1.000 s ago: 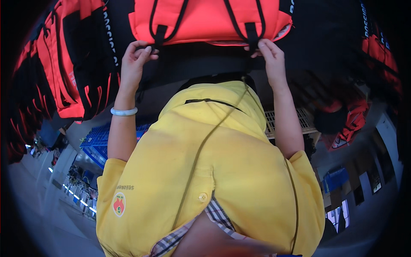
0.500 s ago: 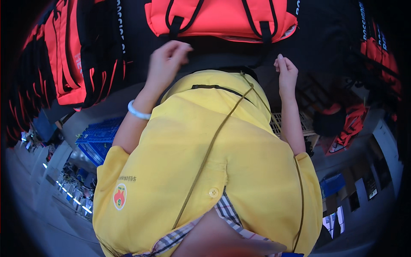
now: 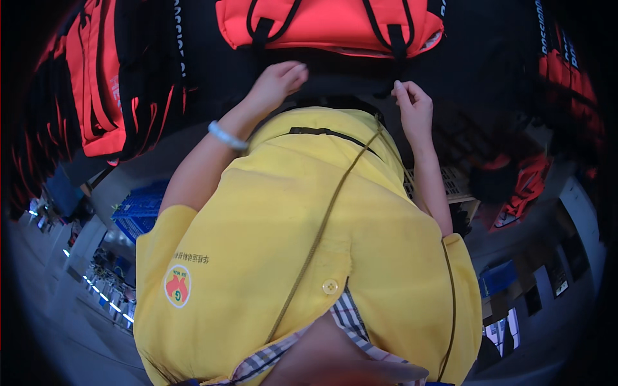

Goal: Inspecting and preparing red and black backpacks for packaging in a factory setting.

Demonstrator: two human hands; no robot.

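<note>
A coral-red backpack [image 3: 322,27] with black straps lies on a dark surface at the top of the view. My left hand [image 3: 278,85] is just below its lower left edge, fingers curled closed; anything inside them is hidden. My right hand [image 3: 416,109] is below the bag's lower right corner, thumb and fingers pinched together. A black strap [image 3: 398,50] hangs from the bag there, and its dark lower end meets my right fingertips. The loose end is hard to make out against the dark surface.
More red and black backpacks [image 3: 96,83] are lined up at the left, with others [image 3: 570,83] at the right. Below the surface are a blue crate [image 3: 138,209] on the left and a pale slatted crate [image 3: 458,183] on the right. A brown cord [image 3: 322,222] hangs across my yellow shirt.
My left hand has moved right, along the bag's lower edge. My right hand has moved left to the hanging strap. The backpack sits slightly higher in the view.
</note>
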